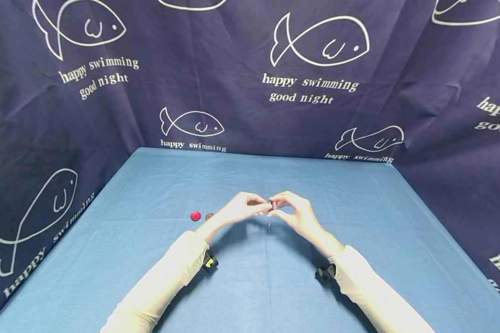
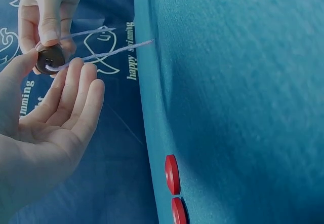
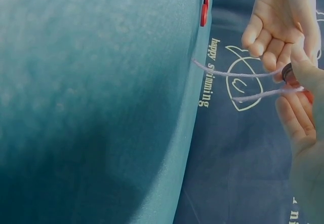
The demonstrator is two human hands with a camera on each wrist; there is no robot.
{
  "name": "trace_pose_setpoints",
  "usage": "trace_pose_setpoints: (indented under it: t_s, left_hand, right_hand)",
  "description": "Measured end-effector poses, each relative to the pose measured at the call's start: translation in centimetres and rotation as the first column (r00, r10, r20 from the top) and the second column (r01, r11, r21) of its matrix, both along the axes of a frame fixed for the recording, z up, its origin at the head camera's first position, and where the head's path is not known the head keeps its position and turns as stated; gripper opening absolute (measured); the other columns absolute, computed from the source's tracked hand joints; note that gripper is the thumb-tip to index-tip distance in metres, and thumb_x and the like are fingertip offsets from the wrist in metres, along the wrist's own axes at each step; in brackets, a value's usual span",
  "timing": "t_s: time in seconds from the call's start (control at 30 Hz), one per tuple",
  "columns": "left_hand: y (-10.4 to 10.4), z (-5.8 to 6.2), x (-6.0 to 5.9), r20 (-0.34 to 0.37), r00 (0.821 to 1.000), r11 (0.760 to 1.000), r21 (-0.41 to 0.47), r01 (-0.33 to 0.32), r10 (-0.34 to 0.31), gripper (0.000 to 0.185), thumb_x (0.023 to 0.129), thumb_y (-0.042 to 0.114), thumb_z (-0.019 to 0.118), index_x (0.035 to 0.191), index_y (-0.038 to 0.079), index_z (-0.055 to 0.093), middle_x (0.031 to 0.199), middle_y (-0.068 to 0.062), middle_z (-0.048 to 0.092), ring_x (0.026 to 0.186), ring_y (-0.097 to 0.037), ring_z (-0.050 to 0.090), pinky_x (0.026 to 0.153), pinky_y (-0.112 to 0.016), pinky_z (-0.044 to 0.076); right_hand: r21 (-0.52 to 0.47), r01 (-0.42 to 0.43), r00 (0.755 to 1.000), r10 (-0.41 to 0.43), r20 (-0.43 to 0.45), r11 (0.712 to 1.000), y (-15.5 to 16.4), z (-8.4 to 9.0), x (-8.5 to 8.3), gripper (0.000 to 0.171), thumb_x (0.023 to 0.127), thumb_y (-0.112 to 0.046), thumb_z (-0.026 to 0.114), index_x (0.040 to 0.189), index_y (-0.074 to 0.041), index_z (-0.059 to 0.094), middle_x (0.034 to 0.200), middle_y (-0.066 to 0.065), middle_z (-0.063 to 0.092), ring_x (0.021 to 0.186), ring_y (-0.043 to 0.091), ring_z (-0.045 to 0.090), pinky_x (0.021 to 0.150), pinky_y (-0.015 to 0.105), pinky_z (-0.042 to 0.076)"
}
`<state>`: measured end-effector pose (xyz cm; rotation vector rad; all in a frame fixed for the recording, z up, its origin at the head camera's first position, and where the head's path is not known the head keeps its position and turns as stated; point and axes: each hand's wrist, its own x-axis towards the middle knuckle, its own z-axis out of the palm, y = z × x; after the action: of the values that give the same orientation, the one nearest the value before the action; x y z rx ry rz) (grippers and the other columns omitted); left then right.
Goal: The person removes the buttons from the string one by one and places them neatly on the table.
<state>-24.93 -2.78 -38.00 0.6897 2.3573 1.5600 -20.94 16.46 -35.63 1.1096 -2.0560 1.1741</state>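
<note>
Fingers of the left hand (image 1: pixel 241 207) and right hand (image 1: pixel 297 213) narrowly pinch the button (image 2: pixel 54 56); a loosened pinch could let the cord (image 2: pixel 136 46) slip out.

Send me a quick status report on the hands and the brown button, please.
Left hand and right hand both pinching brown button. Lavender yarn threaded through it. Red button on blue cloth, clear of both hands.

Left hand (image 2: pixel 48 142) and right hand (image 2: pixel 51 7) pinch a dark button (image 2: pixel 54 57) on lilac cord (image 2: pixel 111 51), away from 2 red discs (image 2: pixel 173 175).
</note>
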Motion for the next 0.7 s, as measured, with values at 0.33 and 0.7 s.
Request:
trace_pose_setpoints:
  t_s: [0.33,0.7]
  left_hand:
    - [-0.41,-0.05,0.03,0.002,1.0,1.0,0.025,0.008,-0.008,0.029,0.09,0.021,0.064,0.108,-0.002,0.067,0.098,-0.016,0.071,0.088,-0.032,0.068,0.08,-0.035,0.055]
    - [-0.66,0.04,0.08,0.032,0.999,0.999,0.048,0.001,-0.003,0.03,0.089,0.019,0.065,0.109,-0.002,0.066,0.099,-0.017,0.071,0.087,-0.03,0.069,0.081,-0.036,0.054]
  right_hand:
    - [0.002,0.015,0.999,-0.015,-0.03,1.0,-0.04,-0.09,-0.07,0.038,0.057,0.012,0.08,0.091,0.01,0.064,0.082,0.02,0.066,0.067,0.031,0.063,0.065,0.039,0.055]
    - [0.001,0.013,0.999,-0.013,-0.03,1.0,-0.05,-0.08,-0.12,0.038,0.057,0.012,0.081,0.092,0.01,0.064,0.082,0.02,0.066,0.067,0.032,0.063,0.064,0.04,0.055]
